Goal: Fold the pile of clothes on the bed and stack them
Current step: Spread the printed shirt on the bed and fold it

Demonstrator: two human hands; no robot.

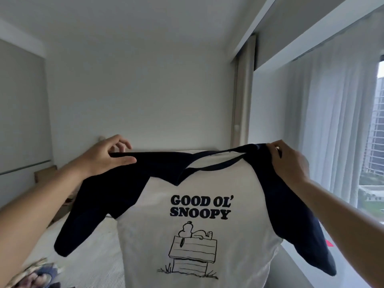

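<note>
Two hands hold a shirt [193, 225] up over the bed [99, 252]: left hand [108, 156] pinching its 9 o'clock shoulder, right hand [288, 161] pinching its 3 o'clock shoulder.

Printed lettering on the white chest panel of the T-shirt [193, 235] that I hold up: two lines of bold dark capitals, "GOOD OL'" above "SNOOPY". The words sit just below the dark neckline and directly above a line drawing of a dog lying on the roof of a doghouse. The dark raglan sleeves carry no lettering that I can read. No other text, number or brand mark is legible anywhere else in the head view.
</note>
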